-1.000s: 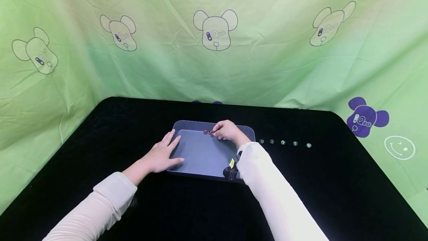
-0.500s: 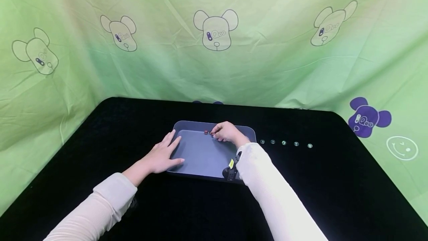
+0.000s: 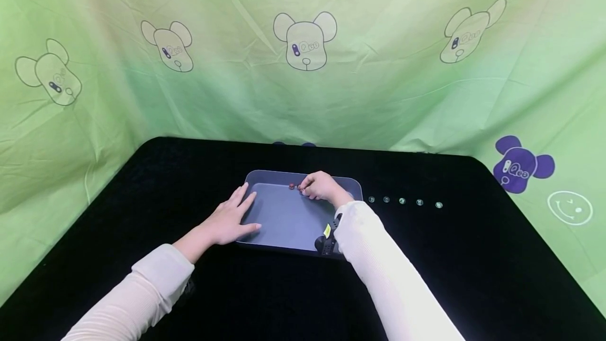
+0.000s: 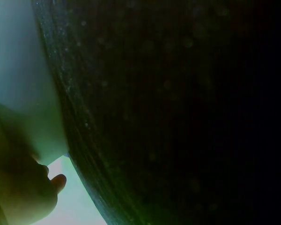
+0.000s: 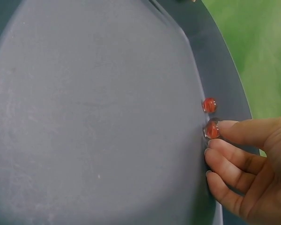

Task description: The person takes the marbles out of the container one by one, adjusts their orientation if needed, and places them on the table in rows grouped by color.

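Note:
A grey rectangular tray (image 3: pixel 279 220) lies on the black-covered table. My left hand (image 3: pixel 223 222) rests over its left side with fingers spread, the thumb reaching onto the tray floor. At the far wall, my right hand (image 3: pixel 322 186) has its fingers curled and pinches a clear glass marble (image 5: pixel 212 130) with a red core between its fingertips. A second red-cored marble (image 5: pixel 209 105) sits right beside it along the tray's inner edge. In the head view the far marble (image 3: pixel 291 186) shows as a small red dot. The left wrist view is mostly dark, with part of the left hand (image 4: pixel 23 187) at its lower corner.
To the right of the tray, several small round glassy pieces (image 3: pixel 402 201) lie in a row on the black cloth (image 3: pixel 454 257). Green printed curtain (image 3: pixel 303 104) hangs behind and at both sides of the table. A black strap device (image 3: pixel 326 241) sits on the right wrist.
Both hands stay in nearly the same place. The right fingertips shift only slightly at the marble; the view itself moves a little.

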`<control>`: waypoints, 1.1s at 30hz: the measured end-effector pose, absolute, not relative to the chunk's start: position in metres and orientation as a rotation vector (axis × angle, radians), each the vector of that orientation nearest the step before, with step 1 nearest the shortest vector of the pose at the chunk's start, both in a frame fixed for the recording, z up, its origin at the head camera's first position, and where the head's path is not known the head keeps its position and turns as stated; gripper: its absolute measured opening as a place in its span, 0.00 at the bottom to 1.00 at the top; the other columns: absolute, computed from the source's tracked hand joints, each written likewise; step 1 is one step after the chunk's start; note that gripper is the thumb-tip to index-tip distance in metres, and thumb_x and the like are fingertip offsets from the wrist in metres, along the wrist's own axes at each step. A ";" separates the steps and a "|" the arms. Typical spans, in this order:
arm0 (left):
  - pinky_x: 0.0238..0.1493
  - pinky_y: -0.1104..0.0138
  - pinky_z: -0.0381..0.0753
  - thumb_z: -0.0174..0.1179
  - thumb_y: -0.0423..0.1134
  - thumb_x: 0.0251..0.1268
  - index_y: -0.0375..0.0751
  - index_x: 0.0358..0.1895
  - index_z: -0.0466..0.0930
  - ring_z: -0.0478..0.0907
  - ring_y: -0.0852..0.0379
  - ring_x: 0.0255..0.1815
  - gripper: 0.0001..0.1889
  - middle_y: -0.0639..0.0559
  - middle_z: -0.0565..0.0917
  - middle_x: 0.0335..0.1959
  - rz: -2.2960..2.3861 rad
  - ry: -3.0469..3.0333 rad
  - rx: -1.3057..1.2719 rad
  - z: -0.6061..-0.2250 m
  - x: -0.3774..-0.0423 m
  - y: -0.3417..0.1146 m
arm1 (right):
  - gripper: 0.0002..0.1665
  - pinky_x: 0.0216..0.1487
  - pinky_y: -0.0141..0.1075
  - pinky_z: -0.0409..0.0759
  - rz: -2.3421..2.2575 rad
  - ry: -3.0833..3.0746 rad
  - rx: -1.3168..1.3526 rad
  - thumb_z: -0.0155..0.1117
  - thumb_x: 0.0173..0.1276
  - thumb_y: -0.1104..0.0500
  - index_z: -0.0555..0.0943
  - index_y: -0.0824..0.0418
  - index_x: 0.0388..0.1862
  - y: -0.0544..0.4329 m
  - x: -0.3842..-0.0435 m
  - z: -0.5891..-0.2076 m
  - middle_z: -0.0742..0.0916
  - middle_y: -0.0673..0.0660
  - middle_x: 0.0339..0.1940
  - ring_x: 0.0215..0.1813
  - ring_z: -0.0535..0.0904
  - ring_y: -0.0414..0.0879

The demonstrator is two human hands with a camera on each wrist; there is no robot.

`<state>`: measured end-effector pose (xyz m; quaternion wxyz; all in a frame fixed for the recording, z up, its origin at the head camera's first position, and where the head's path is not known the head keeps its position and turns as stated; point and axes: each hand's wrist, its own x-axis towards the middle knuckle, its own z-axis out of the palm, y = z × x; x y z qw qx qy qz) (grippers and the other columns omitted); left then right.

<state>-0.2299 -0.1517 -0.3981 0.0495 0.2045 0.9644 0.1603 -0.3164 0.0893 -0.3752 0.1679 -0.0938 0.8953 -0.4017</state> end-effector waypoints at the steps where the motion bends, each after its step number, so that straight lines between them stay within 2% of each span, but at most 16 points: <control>1: 0.56 0.48 0.50 0.49 0.60 0.54 0.40 0.67 0.47 0.35 0.47 0.66 0.41 0.44 0.36 0.68 0.491 2.937 0.622 -0.398 -0.230 -0.152 | 0.08 0.22 0.31 0.70 -1.140 2.549 -0.267 0.58 0.53 0.70 0.79 0.68 0.34 0.089 -0.317 -0.375 0.78 0.52 0.18 0.20 0.71 0.41; 15: 0.56 0.48 0.50 0.49 0.60 0.55 0.41 0.67 0.46 0.34 0.48 0.66 0.41 0.45 0.36 0.68 0.502 2.932 0.607 -0.400 -0.231 -0.153 | 0.06 0.18 0.27 0.65 -1.116 2.550 -0.309 0.59 0.48 0.74 0.78 0.69 0.27 0.089 -0.317 -0.376 0.76 0.49 0.17 0.16 0.65 0.38; 19: 0.56 0.48 0.49 0.49 0.60 0.54 0.41 0.67 0.47 0.35 0.48 0.66 0.41 0.45 0.37 0.68 0.511 2.931 0.609 -0.400 -0.231 -0.153 | 0.06 0.18 0.29 0.66 -1.085 2.563 -0.291 0.60 0.47 0.74 0.78 0.68 0.27 0.088 -0.319 -0.377 0.77 0.51 0.18 0.16 0.66 0.39; 27: 0.56 0.47 0.50 0.49 0.60 0.55 0.40 0.67 0.47 0.36 0.47 0.66 0.41 0.44 0.37 0.68 0.502 2.944 0.635 -0.401 -0.232 -0.154 | 0.08 0.19 0.33 0.68 -1.080 2.551 -0.347 0.65 0.44 0.71 0.78 0.61 0.21 0.094 -0.342 -0.402 0.78 0.52 0.18 0.17 0.67 0.41; 33: 0.56 0.47 0.50 0.48 0.60 0.55 0.40 0.67 0.47 0.36 0.46 0.66 0.41 0.44 0.37 0.68 0.498 2.938 0.631 -0.400 -0.232 -0.153 | 0.06 0.18 0.30 0.66 -1.064 2.578 -0.316 0.63 0.45 0.73 0.76 0.67 0.23 0.090 -0.325 -0.384 0.76 0.52 0.16 0.16 0.66 0.41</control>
